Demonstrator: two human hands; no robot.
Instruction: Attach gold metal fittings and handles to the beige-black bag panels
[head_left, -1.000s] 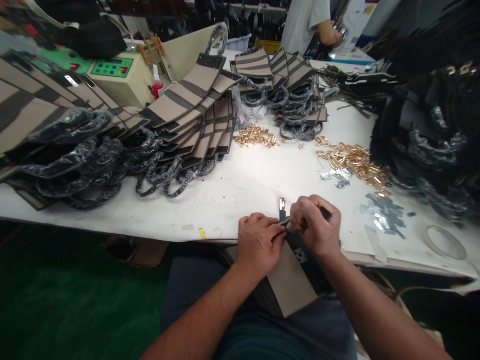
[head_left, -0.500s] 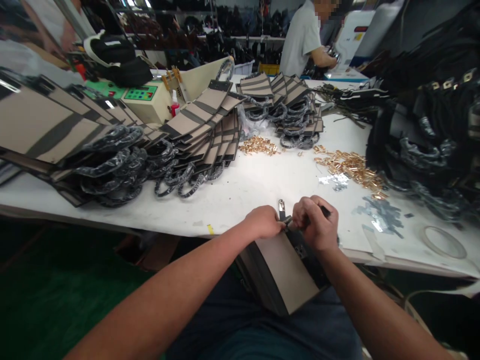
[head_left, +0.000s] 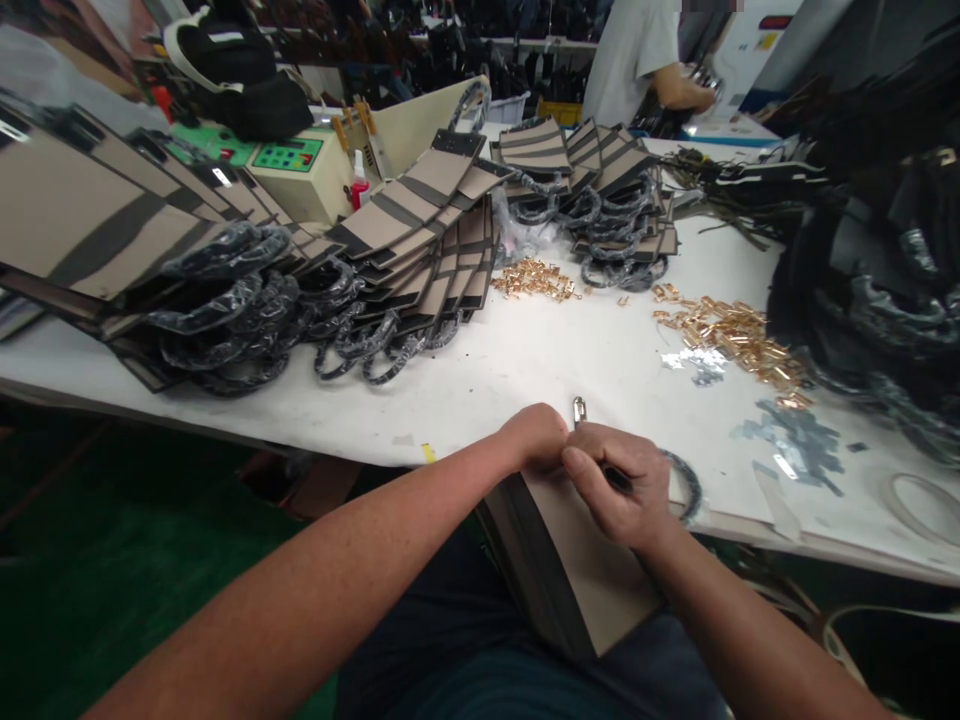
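A beige and black bag panel [head_left: 600, 580] rests tilted over my lap and against the table's front edge. My left hand [head_left: 536, 437] is closed on its upper edge, fingertips mostly hidden. Right beside it, touching or nearly so, my right hand [head_left: 626, 480] is wrapped round a dark-handled tool [head_left: 618, 479]; its working end is out of sight. A strap with a shiny metal end [head_left: 579, 410] sticks out beyond both hands onto the table. To the right of my right hand curves a plastic-wrapped handle [head_left: 686, 485].
Stacks of bag panels [head_left: 420, 215] with wrapped handles [head_left: 225, 300] fill the left and back. Gold-coloured metal pieces [head_left: 731, 335] and grey slips [head_left: 799, 445] lie to the right, near a tape roll [head_left: 911, 505]. Black bags [head_left: 862, 270] are piled far right. A co-worker [head_left: 634, 60] stands behind.
My right hand has turned over and come down across the panel, close against my left hand, with the tool's handle now mostly covered. The view has shifted slightly.
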